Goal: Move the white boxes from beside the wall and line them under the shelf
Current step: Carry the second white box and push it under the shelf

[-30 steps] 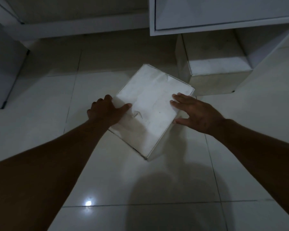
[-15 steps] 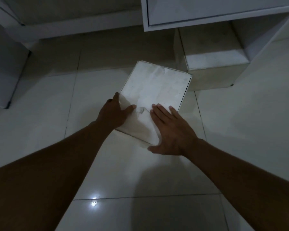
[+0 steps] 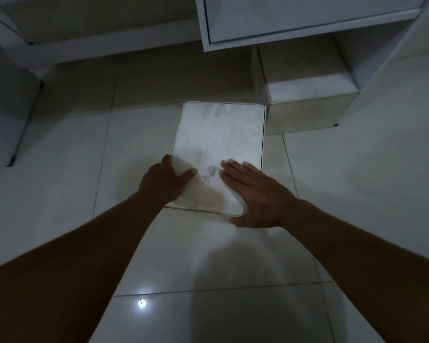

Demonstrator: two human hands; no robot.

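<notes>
Plainly unlabelled white box (image 3: 221, 142), hands (image 3: 255, 194) flat atop

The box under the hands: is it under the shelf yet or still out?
Still out: the box lies on open floor before the shelf; both hands rest on it.

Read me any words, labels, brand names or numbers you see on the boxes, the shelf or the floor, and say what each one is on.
None can be read.
Box under the hands: smudges and creases on its top, no print.
Box under the shelf: plain, faint stains only.
Shelf: blank white panel.
Floor tiles: only a light's reflection.
</notes>
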